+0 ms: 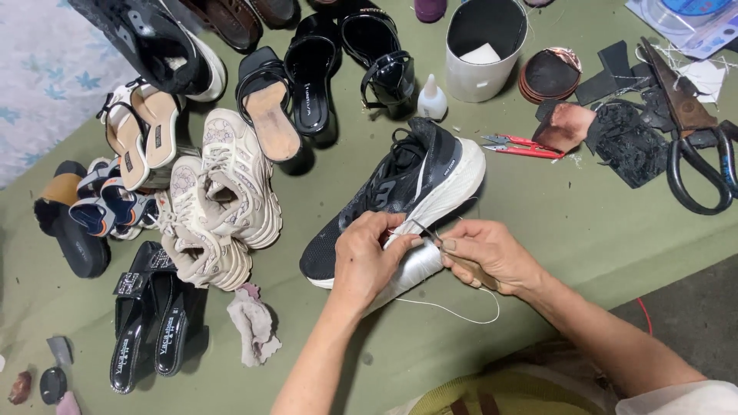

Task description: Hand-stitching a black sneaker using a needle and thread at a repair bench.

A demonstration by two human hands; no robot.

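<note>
A black sneaker (400, 184) with a thick white sole lies on its side on the green mat (553, 223), toe toward me. My left hand (367, 257) presses on the sole near the toe and pinches white thread. My right hand (486, 253) grips a wooden-handled awl (470, 269) whose thin metal tip points at the sole edge. A loose white thread (453, 310) loops from the sole across the mat below my right hand.
Beige sneakers (223, 200), sandals (142, 134) and black heels (330, 69) crowd the left and back. A white tub (484, 50), glue bottle (432, 98), red snips (523, 146), large black scissors (696, 154) and leather scraps (626, 138) lie at right. A rag (254, 323) is near left.
</note>
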